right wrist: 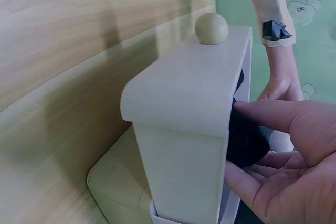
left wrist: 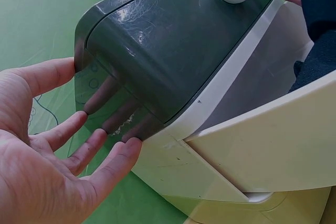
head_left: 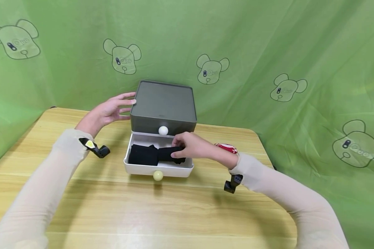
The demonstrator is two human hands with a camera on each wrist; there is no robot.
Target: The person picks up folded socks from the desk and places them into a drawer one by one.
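Note:
A two-drawer box has a dark grey top point(head_left: 165, 100), and its lower white drawer point(head_left: 174, 171) is pulled out. Two black folded cloths lie side by side in that drawer: one on the left point(head_left: 143, 156), one on the right point(head_left: 166, 154). My right hand point(head_left: 193, 145) reaches in over the drawer's right side and holds the right cloth point(right wrist: 245, 139) between thumb and fingers. With fingers spread, my left hand point(head_left: 107, 111) touches the left side of the box; in the left wrist view its fingertips point(left wrist: 132, 144) rest against the dark side wall.
A white knob point(head_left: 163, 130) is on the closed upper drawer, and a pale yellow knob point(head_left: 158, 175) on the lower one. Behind my right wrist lies a red and white item point(head_left: 226, 148), partly hidden. The wooden table point(head_left: 143, 211) ends at a green curtain point(head_left: 237, 34).

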